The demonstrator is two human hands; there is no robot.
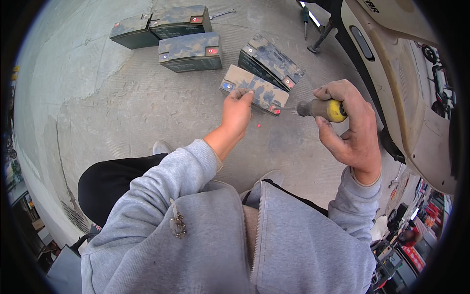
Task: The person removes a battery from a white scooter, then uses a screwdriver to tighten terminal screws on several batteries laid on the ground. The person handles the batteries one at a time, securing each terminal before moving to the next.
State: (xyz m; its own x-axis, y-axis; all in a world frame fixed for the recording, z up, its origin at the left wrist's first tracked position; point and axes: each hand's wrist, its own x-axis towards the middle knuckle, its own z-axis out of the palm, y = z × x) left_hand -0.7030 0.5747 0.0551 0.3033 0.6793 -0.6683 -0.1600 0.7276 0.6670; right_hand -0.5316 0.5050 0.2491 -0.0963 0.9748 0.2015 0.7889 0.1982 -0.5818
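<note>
My right hand [355, 127] is wrapped round a screwdriver [320, 110] with a dark and yellow handle. Its thin shaft points left at the red terminal end of the nearest battery [247, 78], a dusty dark block. Over that battery's near edge, my left hand [237, 113] has thumb and fingers pinched together; whatever may be between them is hidden. A second battery [271, 60] lies close behind the nearest one, at a slant. On the floor just in front sits a tiny red piece [258, 126].
Several more batteries stand at the back left, one [190, 51] closest to me. Behind them lies a wrench [223, 13]. Another screwdriver [306, 22] rests at the back, near a stand leg. A beige scooter body [387, 73] borders the right side. My shoes are on the concrete floor.
</note>
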